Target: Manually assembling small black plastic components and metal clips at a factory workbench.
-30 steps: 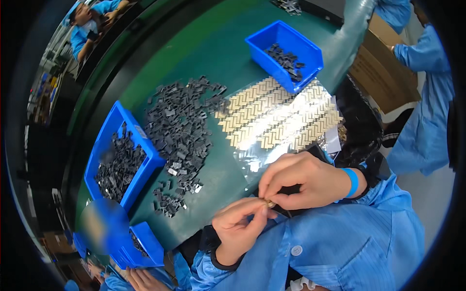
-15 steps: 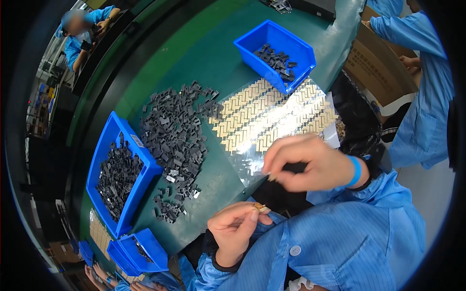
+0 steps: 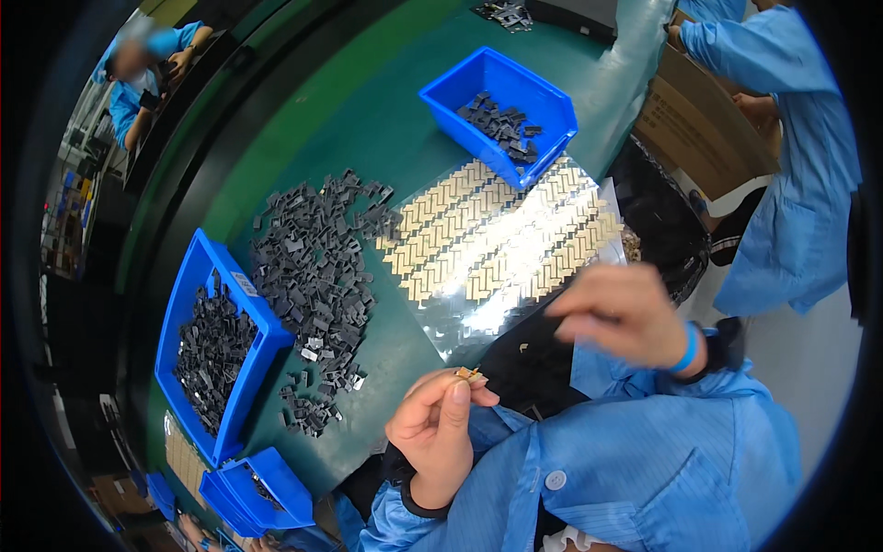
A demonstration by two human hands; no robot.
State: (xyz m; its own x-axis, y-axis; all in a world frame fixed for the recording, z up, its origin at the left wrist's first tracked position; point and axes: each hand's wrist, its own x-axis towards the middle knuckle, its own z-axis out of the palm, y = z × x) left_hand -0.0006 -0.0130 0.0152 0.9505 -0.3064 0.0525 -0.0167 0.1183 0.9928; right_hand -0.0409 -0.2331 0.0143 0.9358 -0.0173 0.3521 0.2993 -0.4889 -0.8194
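Note:
My left hand point(image 3: 440, 425) pinches a small gold-coloured piece point(image 3: 472, 374) between thumb and forefinger, just off the near edge of the green table point(image 3: 368, 120). My right hand point(image 3: 618, 313) is blurred and hovers over the near corner of a clear sheet of gold stickers point(image 3: 501, 241), fingers curled; whether it holds anything cannot be seen. A heap of small dark grey plastic parts point(image 3: 317, 276) lies to the left of the sheet.
A blue bin point(image 3: 204, 345) of dark parts stands at the left, another blue bin point(image 3: 533, 92) at the far side, and small blue bins point(image 3: 276, 483) at the near left. A person in blue point(image 3: 791, 184) stands by a cardboard box point(image 3: 690, 120) on the right.
My hands have separated. The right hand moved up and right toward the sticker sheet, while the left stayed low with the gold piece.

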